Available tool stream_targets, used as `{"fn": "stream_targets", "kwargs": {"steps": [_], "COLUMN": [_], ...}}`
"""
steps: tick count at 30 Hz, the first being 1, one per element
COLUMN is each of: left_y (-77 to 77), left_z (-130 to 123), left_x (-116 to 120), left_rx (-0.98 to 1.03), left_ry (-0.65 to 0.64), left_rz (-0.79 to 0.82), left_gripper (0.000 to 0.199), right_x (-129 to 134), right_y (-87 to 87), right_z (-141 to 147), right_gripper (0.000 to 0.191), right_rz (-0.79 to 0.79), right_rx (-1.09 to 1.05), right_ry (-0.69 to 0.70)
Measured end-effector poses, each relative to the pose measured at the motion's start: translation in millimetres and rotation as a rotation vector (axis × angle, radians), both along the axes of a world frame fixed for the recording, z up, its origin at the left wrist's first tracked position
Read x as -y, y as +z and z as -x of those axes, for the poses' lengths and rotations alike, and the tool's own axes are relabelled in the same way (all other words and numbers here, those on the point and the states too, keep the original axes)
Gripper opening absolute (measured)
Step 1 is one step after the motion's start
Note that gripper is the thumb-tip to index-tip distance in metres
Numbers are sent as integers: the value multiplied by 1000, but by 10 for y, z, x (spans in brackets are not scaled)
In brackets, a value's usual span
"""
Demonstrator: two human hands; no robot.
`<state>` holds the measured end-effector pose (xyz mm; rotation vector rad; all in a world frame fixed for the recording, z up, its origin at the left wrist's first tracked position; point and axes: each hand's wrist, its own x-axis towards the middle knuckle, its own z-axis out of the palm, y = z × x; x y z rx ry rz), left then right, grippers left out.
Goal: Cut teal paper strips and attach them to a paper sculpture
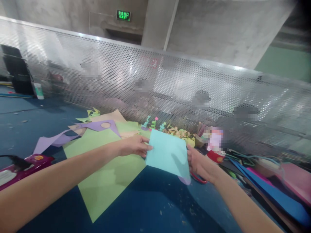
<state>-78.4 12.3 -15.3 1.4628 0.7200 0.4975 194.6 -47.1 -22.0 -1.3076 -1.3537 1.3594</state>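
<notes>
A light blue square sheet of paper (167, 153) is held up in front of me, tilted a little, between both hands. My left hand (136, 145) pinches its left edge, thumb on the front. At the right edge my right hand (199, 161) grips it, with the fingers partly behind the sheet. Under that hand shows a curved red handle (199, 178), its kind unclear; I cannot tell whether the hand touches it. A piece of purple paper (185, 180) peeks out below the blue sheet. Large green paper (97, 194) lies beneath my left forearm.
Purple paper with a round hole (98, 124) and other offcuts lie at the left. Small paper spirals (153, 124) stand behind the sheet, beside a yellow paper heap (182, 133). A magenta power strip (36, 160) is at lower left, coloured sheets (274, 191) at right. A perforated metal panel (116, 71) rises behind.
</notes>
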Motion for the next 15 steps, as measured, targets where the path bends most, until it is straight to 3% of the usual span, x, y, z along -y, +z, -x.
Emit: {"fn": "stream_targets", "kwargs": {"steps": [3,15], "left_y": [-19,-31], "left_z": [26,48], "left_x": [-48,-83], "left_rx": [-21,-10], "left_ry": [27,47], "left_rz": [-15,-14], "left_gripper": [34,27], "right_x": [21,-14], "right_y": [-4,-32], "right_z": [44,47], "right_gripper": [21,28], "right_rz": [86,53], "right_rx": [-91,-159], "right_ry": [-4,13]}}
